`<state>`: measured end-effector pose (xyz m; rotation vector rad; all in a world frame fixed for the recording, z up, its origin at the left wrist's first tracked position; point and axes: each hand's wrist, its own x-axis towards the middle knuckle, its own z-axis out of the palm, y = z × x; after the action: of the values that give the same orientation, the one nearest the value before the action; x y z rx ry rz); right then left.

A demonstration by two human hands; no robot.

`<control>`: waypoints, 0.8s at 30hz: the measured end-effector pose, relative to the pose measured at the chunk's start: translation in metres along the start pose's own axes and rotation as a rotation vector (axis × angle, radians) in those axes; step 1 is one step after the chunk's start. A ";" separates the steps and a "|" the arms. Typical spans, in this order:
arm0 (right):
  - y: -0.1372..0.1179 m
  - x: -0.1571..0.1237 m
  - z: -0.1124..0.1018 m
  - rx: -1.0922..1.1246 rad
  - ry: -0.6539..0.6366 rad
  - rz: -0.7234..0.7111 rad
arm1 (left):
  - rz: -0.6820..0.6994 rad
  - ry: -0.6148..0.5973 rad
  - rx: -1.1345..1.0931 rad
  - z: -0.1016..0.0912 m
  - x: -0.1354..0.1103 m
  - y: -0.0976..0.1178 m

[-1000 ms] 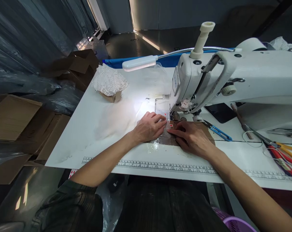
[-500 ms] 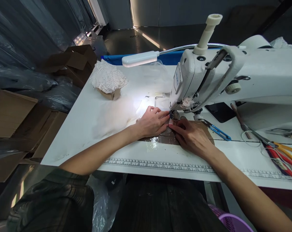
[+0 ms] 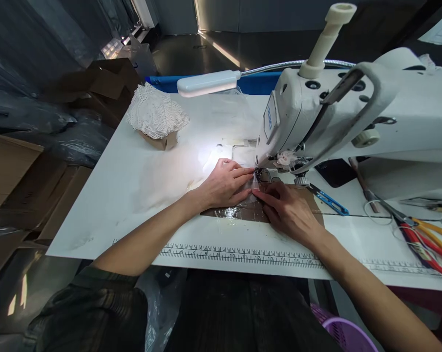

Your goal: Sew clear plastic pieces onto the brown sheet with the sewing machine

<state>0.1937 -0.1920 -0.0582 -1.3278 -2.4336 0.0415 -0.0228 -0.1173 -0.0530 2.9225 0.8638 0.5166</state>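
My left hand (image 3: 226, 185) lies flat beside the needle area of a white sewing machine (image 3: 290, 105), fingers stretched toward the presser foot (image 3: 258, 174). Under it is sheer white fabric (image 3: 165, 178), which spreads over the table to the left. Close by on the right, my right hand (image 3: 288, 208) is closed, its fingertips pinching the fabric's near edge just in front of the foot. Its index fingertip almost meets my left thumb. A shiny brown covering (image 3: 239, 212) lies on the machine bed under both hands. The needle itself is too small to make out.
A stack of white lace pieces (image 3: 157, 115) sits on a small cardboard box (image 3: 162, 142). A lamp (image 3: 208, 84) lights the fabric. To the right lie blue thread snips (image 3: 330, 200), a dark phone-like slab (image 3: 336, 172) and scissors (image 3: 426, 230). A printed ruler (image 3: 239, 255) runs along the front edge.
My view has shifted slightly, so the machine looks a little larger. Both hands keep nearly the same place by the presser foot, with the right index fingertip still near my left thumb.
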 end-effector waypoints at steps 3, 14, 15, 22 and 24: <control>0.000 0.000 0.001 0.009 -0.001 0.014 | -0.001 0.018 -0.002 0.003 0.000 -0.001; 0.002 -0.001 0.002 0.019 -0.016 0.045 | -0.010 0.026 0.065 0.003 0.001 0.007; 0.002 -0.001 0.002 0.021 -0.019 0.047 | -0.011 0.028 0.068 0.003 0.001 0.007; 0.003 -0.002 0.002 0.070 -0.003 0.087 | -0.012 0.035 0.100 0.006 0.000 0.008; 0.003 -0.002 0.003 0.084 -0.003 0.091 | -0.011 0.025 0.103 0.005 0.000 0.009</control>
<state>0.1963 -0.1911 -0.0616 -1.4014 -2.3453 0.1682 -0.0170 -0.1246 -0.0567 3.0079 0.9360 0.5249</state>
